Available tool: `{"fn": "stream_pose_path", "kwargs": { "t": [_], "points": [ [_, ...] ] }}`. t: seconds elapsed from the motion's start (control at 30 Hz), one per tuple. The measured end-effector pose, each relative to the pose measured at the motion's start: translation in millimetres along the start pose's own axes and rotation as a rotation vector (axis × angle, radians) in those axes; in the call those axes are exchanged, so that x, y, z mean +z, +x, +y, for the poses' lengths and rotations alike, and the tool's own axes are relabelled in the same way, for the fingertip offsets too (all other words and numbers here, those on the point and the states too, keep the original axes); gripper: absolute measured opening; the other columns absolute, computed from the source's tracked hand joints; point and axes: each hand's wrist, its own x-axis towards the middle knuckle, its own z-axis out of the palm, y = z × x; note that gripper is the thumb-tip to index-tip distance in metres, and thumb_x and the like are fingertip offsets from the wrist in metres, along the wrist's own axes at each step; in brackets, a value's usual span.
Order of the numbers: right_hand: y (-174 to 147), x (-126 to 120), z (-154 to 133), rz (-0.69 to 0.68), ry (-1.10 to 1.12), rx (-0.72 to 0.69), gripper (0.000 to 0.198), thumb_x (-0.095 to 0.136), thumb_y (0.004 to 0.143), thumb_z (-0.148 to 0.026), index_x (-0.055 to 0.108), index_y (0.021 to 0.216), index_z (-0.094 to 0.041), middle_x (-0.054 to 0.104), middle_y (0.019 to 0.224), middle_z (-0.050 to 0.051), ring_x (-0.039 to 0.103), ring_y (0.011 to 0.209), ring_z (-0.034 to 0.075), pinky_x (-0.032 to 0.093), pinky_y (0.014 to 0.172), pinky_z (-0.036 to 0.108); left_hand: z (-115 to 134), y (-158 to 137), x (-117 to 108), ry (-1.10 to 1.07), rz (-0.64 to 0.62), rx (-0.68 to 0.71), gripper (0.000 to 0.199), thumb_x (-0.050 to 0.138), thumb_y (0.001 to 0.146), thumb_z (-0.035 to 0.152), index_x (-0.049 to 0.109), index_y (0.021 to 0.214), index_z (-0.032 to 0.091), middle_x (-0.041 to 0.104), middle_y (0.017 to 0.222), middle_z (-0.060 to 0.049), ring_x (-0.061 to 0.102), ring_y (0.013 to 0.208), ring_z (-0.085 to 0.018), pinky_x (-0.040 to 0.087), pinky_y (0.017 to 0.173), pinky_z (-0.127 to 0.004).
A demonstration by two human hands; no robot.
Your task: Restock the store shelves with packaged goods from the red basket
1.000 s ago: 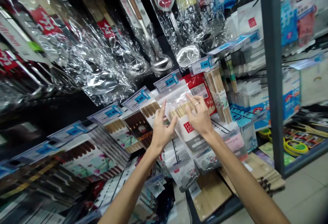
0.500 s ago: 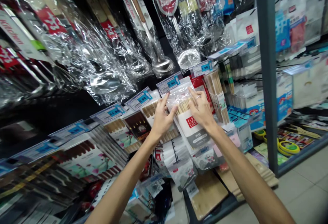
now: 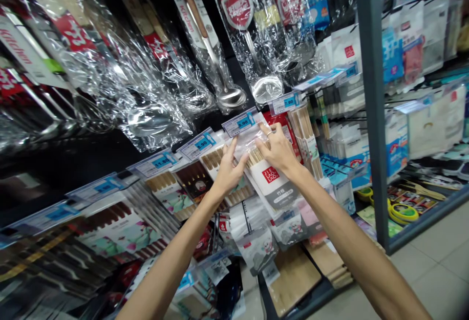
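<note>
A clear pack of bamboo chopsticks (image 3: 280, 185), with a white and grey label and a red square, hangs tilted at the front of a shelf hook. My left hand (image 3: 229, 168) is at the pack's upper left edge, thumb and index finger on the plastic. On the upper right, my right hand (image 3: 277, 149), with a ring on one finger, has its fingers bent over the clear top of the bag. Just above the fingers sits a price tag (image 3: 240, 123). The hook and the back of the pack are hidden.
Wrapped ladles (image 3: 231, 97) and other utensils hang above. More chopstick packs (image 3: 168, 190) line the hooks to the left. A dark shelf post (image 3: 373, 115) stands at the right. Wooden boards (image 3: 293, 276) lie below, beside the tiled floor (image 3: 432, 266).
The view has turned slightly, so the shelf goods sit a little further left. My right fingers have bent more over the top of the bag. Both hands stay at the same pack.
</note>
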Motion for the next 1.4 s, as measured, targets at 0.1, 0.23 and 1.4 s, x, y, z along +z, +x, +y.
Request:
{"fn": "stream_pose_path", "kwargs": {
  "t": [0.1,0.23,1.4],
  "points": [
    [2.7,-2.1,-3.6,-0.011,-0.016,0.015,0.057,0.052,0.099,-0.040,0.049,0.154,-0.025,0.051,0.129,0.016,0.065,0.091,0.028,0.056,0.090,0.050,1.3,1.7,-1.0,0.011,0.025,-0.045,0.071,0.064,0.094,0.049,0.044,0.156,0.019,0.042,0.163,-0.015,0.017,0.159,-0.035,0.011,0.129,-0.057],
    [2.7,-5.0,-6.9,-0.023,-0.038,0.013,0.056,0.051,0.098,-0.040,0.051,0.152,-0.024,0.051,0.125,0.016,0.065,0.092,0.029,0.056,0.089,0.049,4.4,3.3,-2.3,-0.014,0.019,-0.030,0.072,0.066,0.092,0.047,0.046,0.154,0.015,0.044,0.161,-0.017,0.027,0.157,-0.034,0.015,0.129,-0.054],
    [7.9,32.0,-17.6,0.257,1.131,0.427,0.051,0.071,0.081,-0.067,0.062,0.098,-0.021,0.063,0.084,-0.002,0.058,0.061,0.009,0.052,0.056,0.022,61.6,6.9,-0.9,-0.720,0.252,-0.484,0.066,0.076,0.079,0.061,0.064,0.122,0.012,0.054,0.057,0.008,0.041,0.034,-0.005,0.025,0.035,-0.017]
  ]
}}
